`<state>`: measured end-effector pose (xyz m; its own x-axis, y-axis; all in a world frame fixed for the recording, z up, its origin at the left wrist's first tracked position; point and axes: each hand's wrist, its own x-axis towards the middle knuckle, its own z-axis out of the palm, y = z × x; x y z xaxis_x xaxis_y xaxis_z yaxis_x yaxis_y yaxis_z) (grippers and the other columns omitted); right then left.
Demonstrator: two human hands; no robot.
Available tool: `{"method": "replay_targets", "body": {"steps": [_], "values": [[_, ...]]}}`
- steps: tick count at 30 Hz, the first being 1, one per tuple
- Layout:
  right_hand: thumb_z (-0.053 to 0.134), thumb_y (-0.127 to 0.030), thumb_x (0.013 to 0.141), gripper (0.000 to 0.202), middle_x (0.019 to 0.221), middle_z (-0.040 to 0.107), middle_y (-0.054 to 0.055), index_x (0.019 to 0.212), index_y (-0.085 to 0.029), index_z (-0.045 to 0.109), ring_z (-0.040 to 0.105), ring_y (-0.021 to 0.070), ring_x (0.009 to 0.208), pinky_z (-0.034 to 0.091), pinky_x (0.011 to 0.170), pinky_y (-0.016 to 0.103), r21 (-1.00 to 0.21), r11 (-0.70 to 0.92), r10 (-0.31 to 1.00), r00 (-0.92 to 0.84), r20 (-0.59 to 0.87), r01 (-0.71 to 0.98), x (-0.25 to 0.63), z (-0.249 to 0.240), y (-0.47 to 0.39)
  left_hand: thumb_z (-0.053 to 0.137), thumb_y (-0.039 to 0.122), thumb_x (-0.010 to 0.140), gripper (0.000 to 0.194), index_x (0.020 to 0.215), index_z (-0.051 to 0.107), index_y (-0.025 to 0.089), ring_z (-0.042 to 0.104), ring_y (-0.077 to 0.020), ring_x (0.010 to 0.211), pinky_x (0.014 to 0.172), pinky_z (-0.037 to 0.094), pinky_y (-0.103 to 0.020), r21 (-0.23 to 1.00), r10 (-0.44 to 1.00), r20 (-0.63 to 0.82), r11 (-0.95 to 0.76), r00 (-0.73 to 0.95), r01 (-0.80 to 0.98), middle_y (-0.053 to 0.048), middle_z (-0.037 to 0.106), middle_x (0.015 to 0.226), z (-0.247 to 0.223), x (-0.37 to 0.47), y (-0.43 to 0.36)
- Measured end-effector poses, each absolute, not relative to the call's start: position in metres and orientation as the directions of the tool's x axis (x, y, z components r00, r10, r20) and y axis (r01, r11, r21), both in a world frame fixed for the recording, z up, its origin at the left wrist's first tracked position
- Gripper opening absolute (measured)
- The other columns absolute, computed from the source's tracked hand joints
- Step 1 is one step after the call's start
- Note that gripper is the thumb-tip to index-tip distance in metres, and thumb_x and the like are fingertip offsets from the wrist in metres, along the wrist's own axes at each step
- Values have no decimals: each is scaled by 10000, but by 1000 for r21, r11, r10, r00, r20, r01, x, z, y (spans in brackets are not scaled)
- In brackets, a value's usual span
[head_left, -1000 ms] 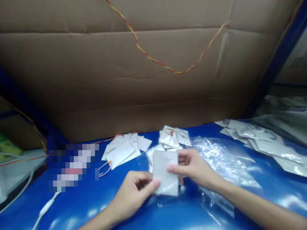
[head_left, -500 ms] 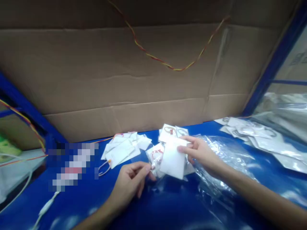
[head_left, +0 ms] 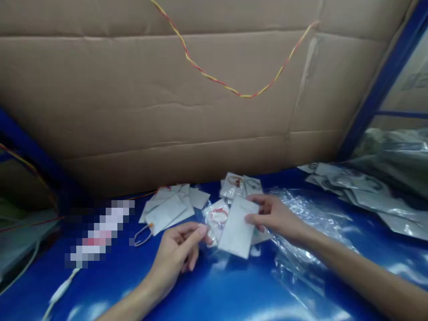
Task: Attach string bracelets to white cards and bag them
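Right hand pinching a white card, left hand close by

So the right hand has the white card by its upper right edge, thumb on the face, fingers tucked behind. Narrow pinch, nothing else in there that I can see. The card tilts over the blue table, its left edge overlapping the clear packet with a red loop. Left hand sits just left of that packet, thumb and index tips nearly together, other fingers curled. It's blurry there, so I honestly can't tell if those tips have a bit of clear film or nothing.

My two cents on handling: grip the card near the edge, go light so it doesn't crease, and steady the free lower corner with the other hand. Mind the crumpled clear plastic under the right forearm too; a sleeve of that stuff could snag easily.
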<state>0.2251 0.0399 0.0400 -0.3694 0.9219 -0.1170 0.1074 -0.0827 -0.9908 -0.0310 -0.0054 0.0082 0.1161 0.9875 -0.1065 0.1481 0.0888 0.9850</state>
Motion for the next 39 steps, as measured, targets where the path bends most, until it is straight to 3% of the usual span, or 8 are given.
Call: {"method": "replay_targets", "body": {"steps": [4, 11, 17, 24, 30, 35, 39], "values": [[764, -354, 700, 434, 818, 700, 37, 1054, -131, 650, 572, 39, 570, 443, 479, 108, -996, -80, 913, -399, -83, 26, 225, 41, 39, 618, 593, 857, 504, 818, 706, 98, 343, -53, 305, 346, 201, -152, 985, 988, -132, 120, 86, 126, 12, 476, 377, 4, -31, -4], [833, -385, 617, 629, 940, 735, 99, 1133, -129, 581, 699, 143, 698, 558, 533, 189, -980, -199, 879, -448, -165, -30, 219, 45, 33, 624, 592, 856, 493, 843, 670, 101, 373, -63, 312, 350, 274, -143, 991, 992, -107, 102, 62, 84, 12, 491, 376, 4, -30, -5], [809, -382, 639, 605, 952, 739, 107, 1136, -127, 577, 696, 137, 666, 563, 504, 187, -982, -184, 891, -429, -150, -40, 217, 43, 33, 639, 598, 843, 516, 901, 675, 86, 388, -71, 319, 344, 278, -147, 994, 997, -72, 72, -3, 80, 17, 484, 380, 4, -29, -6], [788, -350, 659, 639, 1019, 727, 113, 1216, -138, 557, 690, 118, 672, 577, 495, 179, -986, -166, 898, -418, -137, -34, 217, 41, 35, 730, 583, 760, 566, 1029, 690, 86, 436, -81, 341, 345, 313, -165, 991, 996, -80, 84, -45, 101, -8, 588, 486, 9, -28, -4], [795, -378, 672, 599, 1021, 718, 95, 1180, -165, 561, 687, 115, 684, 597, 539, 192, -974, -218, 847, -509, -155, -68, 216, 41, 31, 754, 571, 733, 614, 1068, 661, 64, 426, -87, 331, 355, 306, -158, 990, 994, -106, 108, -28, 95, 20, 515, 388, 10, -26, -6], [811, -446, 655, 509, 835, 704, 47, 1010, -133, 623, 652, 105, 646, 508, 471, 154, -984, -165, 809, -561, -173, 65, 213, 35, 30, 756, 575, 724, 633, 1068, 651, 55, 435, -88, 333, 366, 281, -157, 991, 994, -109, 108, 9, 85, 16, 528, 394, 7, -27, -4], [716, -421, 768, 360, 951, 728, 75, 942, -106, 726, 611, 68, 742, 472, 638, 140, -972, 32, 850, -519, -95, 232, 213, 29, 27, 747, 593, 725, 570, 946, 658, 75, 429, -81, 326, 387, 285, -159, 990, 995, -96, 95, 4, 102, 14, 519, 382, 6, -28, -3]]}}
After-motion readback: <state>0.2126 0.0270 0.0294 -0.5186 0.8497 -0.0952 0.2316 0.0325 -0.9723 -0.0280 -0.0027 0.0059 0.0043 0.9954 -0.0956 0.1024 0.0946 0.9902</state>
